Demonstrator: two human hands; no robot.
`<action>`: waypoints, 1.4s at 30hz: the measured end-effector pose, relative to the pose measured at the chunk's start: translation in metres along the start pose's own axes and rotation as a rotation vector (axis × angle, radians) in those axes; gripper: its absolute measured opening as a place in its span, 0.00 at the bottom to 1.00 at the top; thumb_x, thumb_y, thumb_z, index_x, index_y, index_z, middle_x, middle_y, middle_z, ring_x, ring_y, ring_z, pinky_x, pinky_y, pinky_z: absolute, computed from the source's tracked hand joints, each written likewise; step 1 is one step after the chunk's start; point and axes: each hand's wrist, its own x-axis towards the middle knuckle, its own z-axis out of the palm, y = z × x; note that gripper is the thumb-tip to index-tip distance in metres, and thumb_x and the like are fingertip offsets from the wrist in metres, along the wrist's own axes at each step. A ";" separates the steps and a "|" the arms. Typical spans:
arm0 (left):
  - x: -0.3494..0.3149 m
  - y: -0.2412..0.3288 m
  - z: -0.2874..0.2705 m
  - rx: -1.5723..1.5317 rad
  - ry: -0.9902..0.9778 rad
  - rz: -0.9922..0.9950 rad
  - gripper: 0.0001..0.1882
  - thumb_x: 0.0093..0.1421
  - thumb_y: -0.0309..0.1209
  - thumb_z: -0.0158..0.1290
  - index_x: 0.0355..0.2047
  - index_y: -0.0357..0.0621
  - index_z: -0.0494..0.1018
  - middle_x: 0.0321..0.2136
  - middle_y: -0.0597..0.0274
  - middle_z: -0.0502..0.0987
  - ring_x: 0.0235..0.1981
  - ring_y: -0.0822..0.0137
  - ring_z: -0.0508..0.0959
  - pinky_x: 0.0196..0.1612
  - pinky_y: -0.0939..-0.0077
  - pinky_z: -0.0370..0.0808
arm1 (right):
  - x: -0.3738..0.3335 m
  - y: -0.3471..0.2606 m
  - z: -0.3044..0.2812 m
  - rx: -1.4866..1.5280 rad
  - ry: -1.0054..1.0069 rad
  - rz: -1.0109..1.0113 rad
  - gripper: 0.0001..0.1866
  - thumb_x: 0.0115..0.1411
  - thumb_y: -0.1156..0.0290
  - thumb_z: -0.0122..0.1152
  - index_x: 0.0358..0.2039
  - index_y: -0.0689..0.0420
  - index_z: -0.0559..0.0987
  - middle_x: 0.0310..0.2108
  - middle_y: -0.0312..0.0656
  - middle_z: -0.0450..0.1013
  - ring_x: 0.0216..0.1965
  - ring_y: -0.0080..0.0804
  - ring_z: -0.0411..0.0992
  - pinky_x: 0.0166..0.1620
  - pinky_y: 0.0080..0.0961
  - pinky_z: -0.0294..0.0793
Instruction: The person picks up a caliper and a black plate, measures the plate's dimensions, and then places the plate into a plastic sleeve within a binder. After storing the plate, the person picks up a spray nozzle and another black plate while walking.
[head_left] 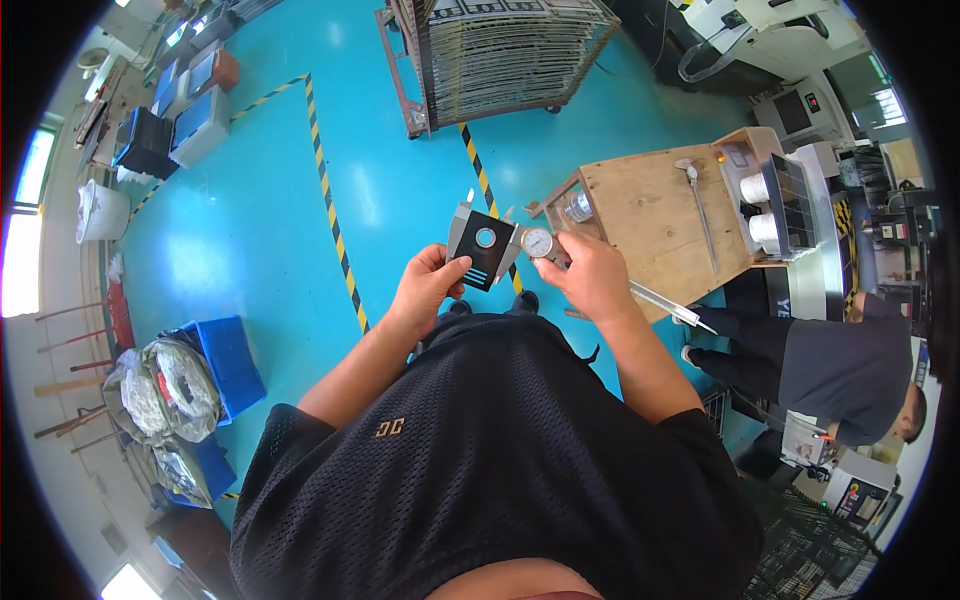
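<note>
My left hand [430, 287] pinches a flat black rectangular plate [478, 262] with a round hole near its top and several light slots near its lower edge. The thumb lies on its face. In my right hand [588, 275] is a dial caliper [537, 242], its round white dial turned up beside the thumb. The caliper's jaws sit around the plate, one at each side; whether both touch it I cannot tell. From under the right hand the caliper's long beam [660, 300] sticks out to the lower right.
A wooden table [640, 205] at the right bears a second caliper [700, 210] and white spools [757, 205]. Ahead stands a wheeled rack [500, 70]. Blue crates [228, 370] with plastic bags are at the left. Another person [840, 365] bends over equipment at the right.
</note>
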 end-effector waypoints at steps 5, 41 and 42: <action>0.002 -0.002 -0.001 -0.002 0.000 0.009 0.08 0.61 0.30 0.59 0.32 0.43 0.70 0.24 0.69 0.73 0.23 0.77 0.70 0.28 0.81 0.70 | 0.001 0.000 0.000 0.015 -0.015 0.008 0.17 0.50 0.57 0.68 0.32 0.56 0.78 0.25 0.42 0.75 0.27 0.43 0.75 0.30 0.37 0.73; -0.017 0.007 -0.015 -0.215 -0.025 0.044 0.09 0.63 0.22 0.50 0.43 0.44 0.71 0.36 0.64 0.78 0.37 0.71 0.77 0.40 0.73 0.77 | -0.019 0.018 -0.018 1.179 0.069 0.476 0.13 0.64 0.61 0.58 0.35 0.59 0.77 0.22 0.30 0.67 0.20 0.15 0.63 0.25 0.15 0.67; -0.017 0.011 -0.015 -0.196 -0.020 0.054 0.08 0.63 0.23 0.50 0.43 0.43 0.72 0.37 0.64 0.78 0.37 0.71 0.77 0.40 0.74 0.77 | -0.026 0.023 -0.002 1.145 0.091 0.445 0.12 0.65 0.63 0.57 0.35 0.59 0.78 0.21 0.29 0.66 0.19 0.15 0.61 0.25 0.14 0.64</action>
